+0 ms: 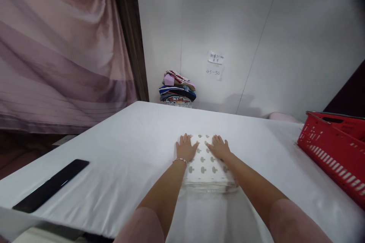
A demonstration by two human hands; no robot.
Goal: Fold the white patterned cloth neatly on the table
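Note:
A folded white cloth [207, 167] with small grey-green motifs lies in the middle of the white-covered table [128, 152]. My left hand [186, 147] rests flat on its far left corner, fingers stretched out, a thin bracelet on the wrist. My right hand [219, 146] lies flat on its far right part, fingers spread. Both hands press on the cloth and hold nothing. My forearms cover the cloth's side edges.
A red plastic basket [336, 152] stands at the table's right edge. A long black flat object [51, 185] lies near the front left edge. A pile of folded colourful clothes [177, 90] sits at the far end by the wall. A pink curtain [57, 53] hangs at left.

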